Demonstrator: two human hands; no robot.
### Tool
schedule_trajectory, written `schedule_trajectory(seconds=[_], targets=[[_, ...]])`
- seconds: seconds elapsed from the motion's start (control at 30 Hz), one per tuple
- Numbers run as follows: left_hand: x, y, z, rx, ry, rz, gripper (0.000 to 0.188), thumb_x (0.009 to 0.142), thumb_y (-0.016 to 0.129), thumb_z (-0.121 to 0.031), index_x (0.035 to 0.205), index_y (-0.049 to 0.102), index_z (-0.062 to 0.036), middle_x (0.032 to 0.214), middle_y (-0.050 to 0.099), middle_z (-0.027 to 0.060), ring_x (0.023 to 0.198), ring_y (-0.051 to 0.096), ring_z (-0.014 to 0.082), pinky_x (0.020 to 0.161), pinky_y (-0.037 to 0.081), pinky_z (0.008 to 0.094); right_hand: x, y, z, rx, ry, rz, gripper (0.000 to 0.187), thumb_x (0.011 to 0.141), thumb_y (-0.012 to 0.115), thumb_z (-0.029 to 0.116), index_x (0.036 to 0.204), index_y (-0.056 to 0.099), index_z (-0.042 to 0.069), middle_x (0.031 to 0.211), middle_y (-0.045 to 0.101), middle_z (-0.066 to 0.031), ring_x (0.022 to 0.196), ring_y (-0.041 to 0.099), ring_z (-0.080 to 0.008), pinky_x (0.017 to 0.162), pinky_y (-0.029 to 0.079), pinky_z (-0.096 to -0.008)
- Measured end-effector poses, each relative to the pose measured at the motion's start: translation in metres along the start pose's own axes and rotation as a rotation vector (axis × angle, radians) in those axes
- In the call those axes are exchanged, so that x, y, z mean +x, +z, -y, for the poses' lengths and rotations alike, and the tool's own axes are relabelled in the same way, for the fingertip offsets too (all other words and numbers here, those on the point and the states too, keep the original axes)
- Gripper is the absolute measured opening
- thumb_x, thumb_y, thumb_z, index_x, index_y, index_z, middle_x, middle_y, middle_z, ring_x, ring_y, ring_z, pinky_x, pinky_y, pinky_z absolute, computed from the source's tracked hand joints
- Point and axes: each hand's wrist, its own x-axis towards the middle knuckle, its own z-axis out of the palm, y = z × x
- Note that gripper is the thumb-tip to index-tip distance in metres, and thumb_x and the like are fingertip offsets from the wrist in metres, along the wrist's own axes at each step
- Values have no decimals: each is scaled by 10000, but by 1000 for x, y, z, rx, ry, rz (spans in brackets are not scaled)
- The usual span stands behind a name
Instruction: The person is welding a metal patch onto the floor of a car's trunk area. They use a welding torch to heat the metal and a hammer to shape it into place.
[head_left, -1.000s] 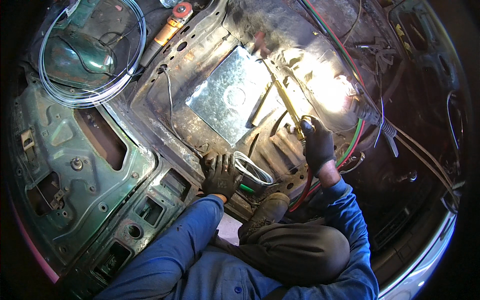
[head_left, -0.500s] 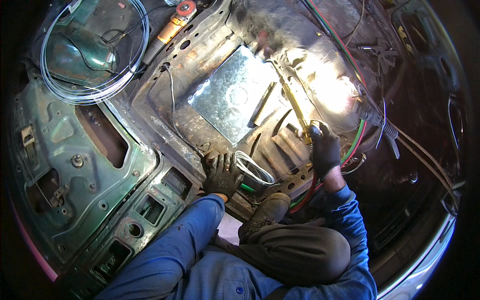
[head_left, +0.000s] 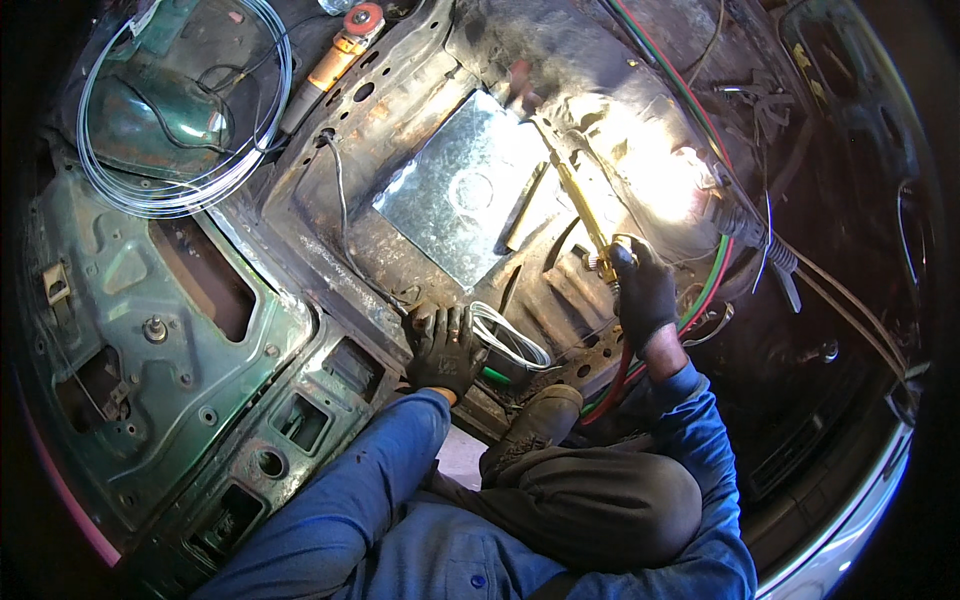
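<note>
My right hand [head_left: 643,298], in a dark glove, is closed around a brass gas torch [head_left: 583,203]. Its slim neck points up and left, with the tip near the right corner of a shiny square metal sheet [head_left: 435,205]. Red and green hoses [head_left: 612,392] run below the torch handle. I see no clear flame; glare covers that area. My left hand [head_left: 445,350], also gloved, lies on the sill edge with its fingers stretched forward. A thin dark cable [head_left: 345,225] runs to its thumb side. Beside its fingertips lies a small coil of white wire [head_left: 512,340].
A bright work lamp [head_left: 700,190] shines from the right. An orange angle grinder [head_left: 335,62] and a large wire coil [head_left: 85,130] lie at the upper left. A green door panel [head_left: 180,350] stands left. Locking pliers [head_left: 765,105] lie at upper right.
The whole view has shifted very slightly. My right hand and the torch sit a touch further left; my left hand stays in place.
</note>
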Motion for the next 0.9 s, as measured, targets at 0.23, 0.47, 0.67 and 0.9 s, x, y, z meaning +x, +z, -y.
schedule_trajectory(seconds=[0.23, 0.47, 0.67, 0.9], targets=[[0, -3, -1, 27, -3, 20, 856, 1067, 462, -614, 1700, 329, -54, 1709, 413, 192, 1591, 356, 368, 1325, 170, 556, 10, -11, 22, 231, 196, 20, 441, 1120, 555, 370, 1298, 681, -13, 1036, 746, -304, 984, 745, -466, 823, 569, -534], [2, -5, -2, 38, 6, 47, 855, 1070, 467, -609, 1706, 316, -58, 1707, 419, 186, 1593, 356, 358, 1323, 175, 554, 15, 3, 8, 317, 116, -129, 590, 1102, 563, 516, 1280, 698, -30, 842, 719, -274, 761, 730, -411, 731, 538, -505], [1, -4, -2, 34, 0, 27, 857, 1072, 463, -609, 1707, 313, -53, 1702, 431, 178, 1592, 357, 357, 1324, 165, 549, 16, -4, 18, 296, 127, -59, 519, 1117, 557, 431, 1312, 679, -34, 992, 740, -331, 1001, 739, -494, 849, 564, -534], [0, -2, -1, 22, -4, 4, 854, 1052, 513, -597, 1689, 351, -52, 1693, 437, 183, 1583, 370, 361, 1318, 184, 552, 10, -6, 18, 256, 197, -2, 492, 1114, 572, 399, 1315, 679, -37, 1002, 747, -326, 1005, 741, -491, 854, 569, -527]])
